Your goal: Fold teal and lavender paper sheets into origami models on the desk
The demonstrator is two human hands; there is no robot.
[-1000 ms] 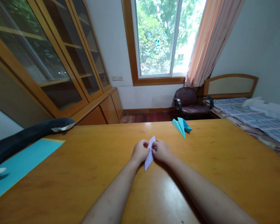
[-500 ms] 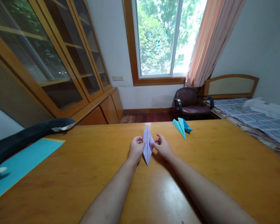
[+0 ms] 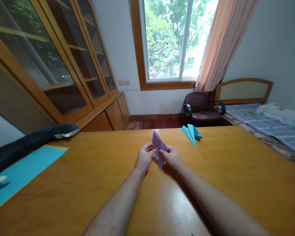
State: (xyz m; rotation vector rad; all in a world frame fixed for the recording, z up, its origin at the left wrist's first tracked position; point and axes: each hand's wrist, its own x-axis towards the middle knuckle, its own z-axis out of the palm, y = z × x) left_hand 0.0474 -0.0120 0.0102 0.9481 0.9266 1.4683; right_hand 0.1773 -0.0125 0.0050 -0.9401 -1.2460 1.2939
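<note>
A folded sheet of purple origami paper (image 3: 158, 143), long and pointed at both ends, is held up between my hands over the wooden table (image 3: 108, 190). My left hand (image 3: 145, 157) pinches its left edge between thumb and fingers. On the other side, my right hand (image 3: 172, 156) grips the right edge, its thumb on the near face. The paper is tilted, with its top point leaning left and its lower point hanging toward the tabletop. The fingers behind the paper are partly hidden.
A light blue paper plane (image 3: 190, 132) and a darker blue folded paper (image 3: 198, 133) lie near the far edge, right of my hands. At the left, a black-and-white plush-looking object (image 3: 34, 141) rests over turquoise sheets (image 3: 31, 167). A chair (image 3: 199, 106) stands beyond the table.
The purple paper has turned from nearly upright and face-on to a slanted, angled position. My right fingers, spread earlier, have closed on its right edge.
</note>
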